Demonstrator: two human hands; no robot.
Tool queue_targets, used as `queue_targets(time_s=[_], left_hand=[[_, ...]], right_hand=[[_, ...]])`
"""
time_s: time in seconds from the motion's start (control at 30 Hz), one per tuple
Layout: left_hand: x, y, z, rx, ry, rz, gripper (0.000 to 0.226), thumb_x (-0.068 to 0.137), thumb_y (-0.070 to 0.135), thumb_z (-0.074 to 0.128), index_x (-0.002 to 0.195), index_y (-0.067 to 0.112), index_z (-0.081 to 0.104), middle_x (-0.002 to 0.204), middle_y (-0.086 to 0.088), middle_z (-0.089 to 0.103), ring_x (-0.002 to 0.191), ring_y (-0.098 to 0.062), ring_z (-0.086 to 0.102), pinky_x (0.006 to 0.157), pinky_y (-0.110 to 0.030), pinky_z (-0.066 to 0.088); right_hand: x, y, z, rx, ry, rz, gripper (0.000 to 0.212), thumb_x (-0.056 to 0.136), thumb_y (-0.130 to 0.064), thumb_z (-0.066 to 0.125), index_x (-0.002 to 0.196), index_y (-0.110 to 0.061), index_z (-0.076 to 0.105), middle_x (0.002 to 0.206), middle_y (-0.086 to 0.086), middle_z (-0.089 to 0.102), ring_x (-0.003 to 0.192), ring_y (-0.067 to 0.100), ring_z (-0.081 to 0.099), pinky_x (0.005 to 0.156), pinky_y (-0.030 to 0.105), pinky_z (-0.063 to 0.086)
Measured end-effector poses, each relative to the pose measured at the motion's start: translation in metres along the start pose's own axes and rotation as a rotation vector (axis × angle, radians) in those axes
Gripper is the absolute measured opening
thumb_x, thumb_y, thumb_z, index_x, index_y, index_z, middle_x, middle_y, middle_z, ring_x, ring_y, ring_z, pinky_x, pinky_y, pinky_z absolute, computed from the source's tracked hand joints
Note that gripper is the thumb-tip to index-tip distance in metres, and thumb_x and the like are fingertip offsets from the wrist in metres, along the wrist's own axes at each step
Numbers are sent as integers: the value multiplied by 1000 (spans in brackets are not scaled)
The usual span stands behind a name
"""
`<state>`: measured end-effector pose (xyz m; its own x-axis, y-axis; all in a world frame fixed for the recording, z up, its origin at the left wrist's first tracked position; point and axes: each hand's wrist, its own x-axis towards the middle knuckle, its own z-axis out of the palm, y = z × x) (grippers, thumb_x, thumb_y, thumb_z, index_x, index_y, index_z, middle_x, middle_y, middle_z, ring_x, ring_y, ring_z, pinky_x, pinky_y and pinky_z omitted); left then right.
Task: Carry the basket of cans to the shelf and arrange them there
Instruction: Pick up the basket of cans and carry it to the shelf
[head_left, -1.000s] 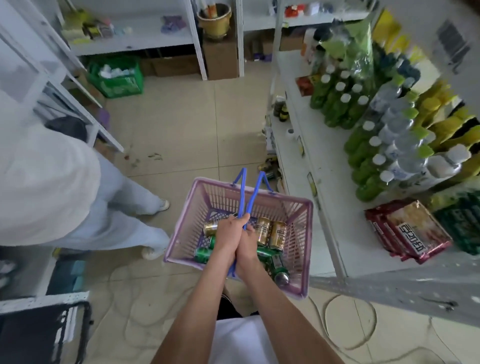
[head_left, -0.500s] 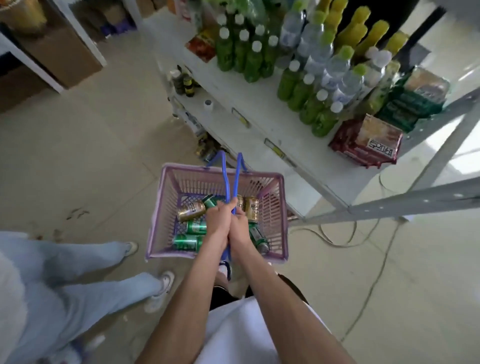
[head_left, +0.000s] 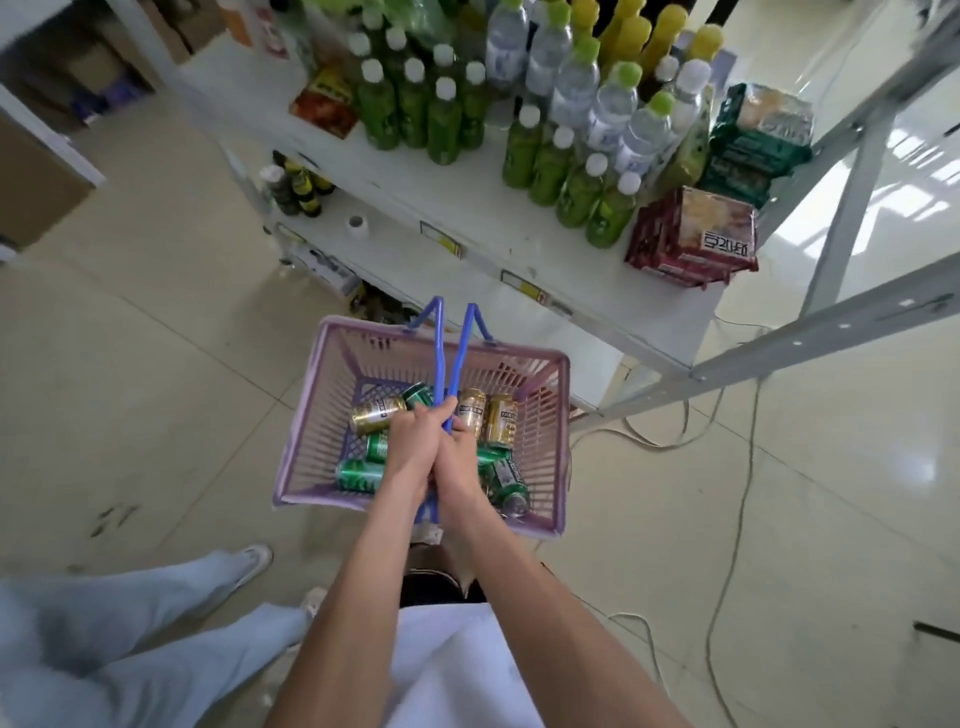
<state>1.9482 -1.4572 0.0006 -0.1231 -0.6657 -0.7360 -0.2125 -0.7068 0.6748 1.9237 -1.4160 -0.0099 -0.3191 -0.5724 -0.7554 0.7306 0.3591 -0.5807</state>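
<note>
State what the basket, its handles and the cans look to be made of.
Basket: matte pink-lilac moulded plastic, judging by its slotted lattice walls. Handles: glossy blue plastic, thin and smooth. Cans: probably aluminium, gold and green printed, with metallic sheen.

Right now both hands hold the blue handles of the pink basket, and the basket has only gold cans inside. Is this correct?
Not quite. The head view shows both gold cans and green cans lying in the pink basket. The rest holds: the left hand and right hand together grip the blue handles.
</note>
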Motion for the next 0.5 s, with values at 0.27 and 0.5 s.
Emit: queue_targets(time_s=[0.27, 0.5], left_hand=[[-1, -6, 11, 119, -146, -28, 27, 91, 22, 68, 70, 6, 73, 77, -15, 78, 69, -27, 74, 66, -40, 61], [47, -2, 0, 241, -39, -35, 39, 95, 19, 63, 57, 19, 56, 42, 6, 54, 40, -11, 51, 43, -21, 36]], right_hand=[[-10, 0, -37, 19, 223, -15, 16, 91, -14, 74, 76, -8, 73, 59, 3, 64, 49, 10, 59, 46, 22, 48], [4, 8, -100, 104, 326, 76, 21, 90, -23, 77, 89, -5, 67, 55, 2, 57, 46, 14, 54, 43, 24, 42]])
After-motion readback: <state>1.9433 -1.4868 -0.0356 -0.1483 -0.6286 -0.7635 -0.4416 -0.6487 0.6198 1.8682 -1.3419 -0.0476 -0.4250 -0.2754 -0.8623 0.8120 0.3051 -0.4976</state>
